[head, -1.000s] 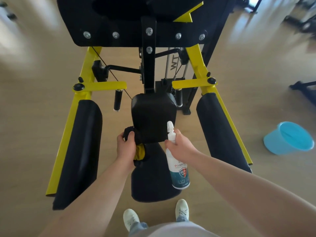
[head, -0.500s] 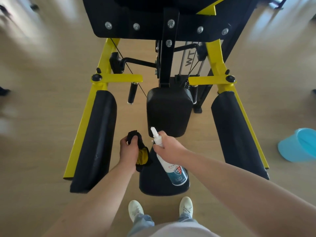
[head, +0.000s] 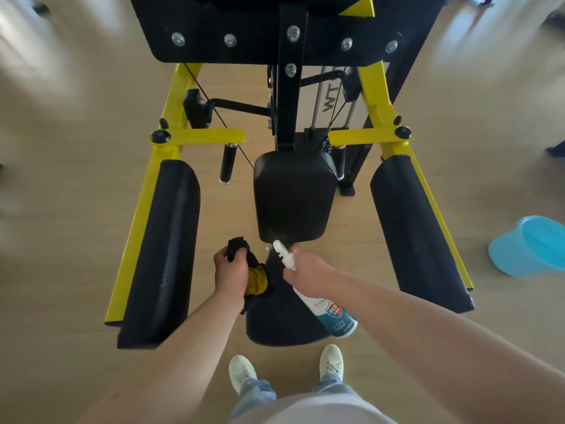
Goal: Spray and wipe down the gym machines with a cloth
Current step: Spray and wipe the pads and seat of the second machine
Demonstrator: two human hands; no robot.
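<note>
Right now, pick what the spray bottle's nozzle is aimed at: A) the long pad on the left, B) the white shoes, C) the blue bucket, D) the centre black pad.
D: the right hand tilts the spray bottle so its nozzle sits right at the lower edge of the centre black pad.

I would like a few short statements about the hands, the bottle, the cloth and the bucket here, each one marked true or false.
1. The right hand holds the spray bottle. True.
2. The left hand is empty. False: it grips a black and yellow cloth.
3. The bottle's nozzle points toward the black centre pad. True.
4. The bucket is to the left of the gym machine. False: the blue bucket sits on the floor to its right.
</note>
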